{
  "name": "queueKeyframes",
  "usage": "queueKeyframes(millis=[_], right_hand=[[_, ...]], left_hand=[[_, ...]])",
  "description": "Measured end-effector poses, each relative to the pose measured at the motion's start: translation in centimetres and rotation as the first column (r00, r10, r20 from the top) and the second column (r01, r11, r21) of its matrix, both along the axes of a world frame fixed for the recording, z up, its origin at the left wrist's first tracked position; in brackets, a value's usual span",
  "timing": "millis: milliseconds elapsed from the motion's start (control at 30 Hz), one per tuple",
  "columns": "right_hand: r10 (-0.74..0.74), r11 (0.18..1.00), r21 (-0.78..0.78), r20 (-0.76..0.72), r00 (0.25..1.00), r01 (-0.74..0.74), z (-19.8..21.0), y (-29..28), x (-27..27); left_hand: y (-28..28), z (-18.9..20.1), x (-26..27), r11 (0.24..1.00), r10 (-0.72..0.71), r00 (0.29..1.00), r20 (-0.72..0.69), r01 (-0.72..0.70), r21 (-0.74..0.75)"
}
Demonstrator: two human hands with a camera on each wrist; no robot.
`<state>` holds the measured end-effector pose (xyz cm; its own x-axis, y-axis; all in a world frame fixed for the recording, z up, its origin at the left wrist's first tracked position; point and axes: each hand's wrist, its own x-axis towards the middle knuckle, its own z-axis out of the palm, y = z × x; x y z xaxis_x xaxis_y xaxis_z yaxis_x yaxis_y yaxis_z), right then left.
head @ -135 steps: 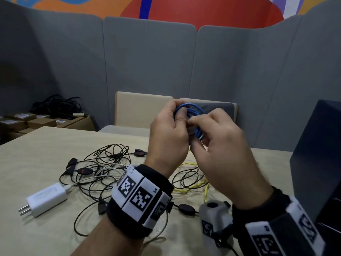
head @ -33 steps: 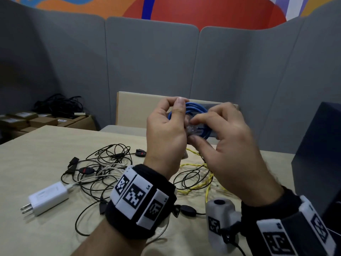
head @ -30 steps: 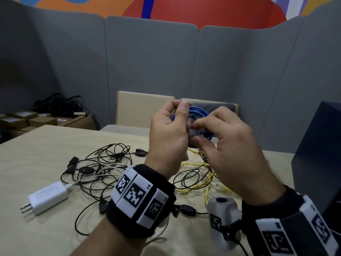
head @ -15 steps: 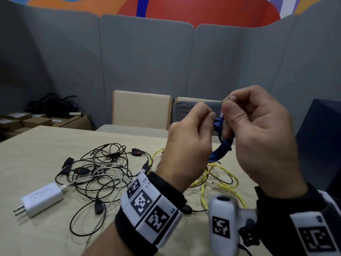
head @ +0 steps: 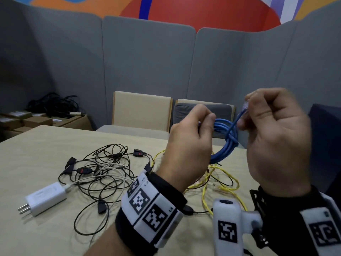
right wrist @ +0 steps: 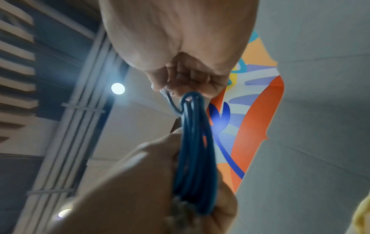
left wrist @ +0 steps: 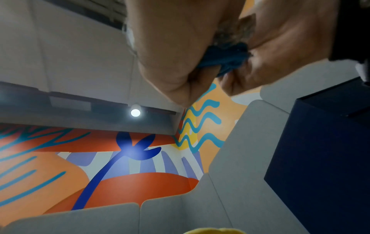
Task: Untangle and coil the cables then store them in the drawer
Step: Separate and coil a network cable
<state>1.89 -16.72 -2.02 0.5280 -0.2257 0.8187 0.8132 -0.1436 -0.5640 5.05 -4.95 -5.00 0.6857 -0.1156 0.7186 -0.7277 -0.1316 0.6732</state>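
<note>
1. We are gripping the coiled blue cable (head: 224,143) in our left hand (head: 188,145), fingers curled round its loops, up in the air above the table (head: 46,145).
2. Our right hand (head: 276,137) is pinching the cable's free end by its clear plug (head: 246,106), just beside the coil.
3. Below us, the yellow cable (head: 217,183) is lying loose on the table, and the black cables (head: 103,172) are tangling with a white charger (head: 46,198) to the left.
</note>
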Motion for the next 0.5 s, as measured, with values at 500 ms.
queueKeyframes(millis=[500], right_hand=[[-0.259,0.934,-0.285,-0.127,0.957,0.215,-2.1,0.2,2.3]], left_hand=[[-0.4,-0.1,0.9,0.917,-0.271,0.953,-0.139,0.211,-0.339]])
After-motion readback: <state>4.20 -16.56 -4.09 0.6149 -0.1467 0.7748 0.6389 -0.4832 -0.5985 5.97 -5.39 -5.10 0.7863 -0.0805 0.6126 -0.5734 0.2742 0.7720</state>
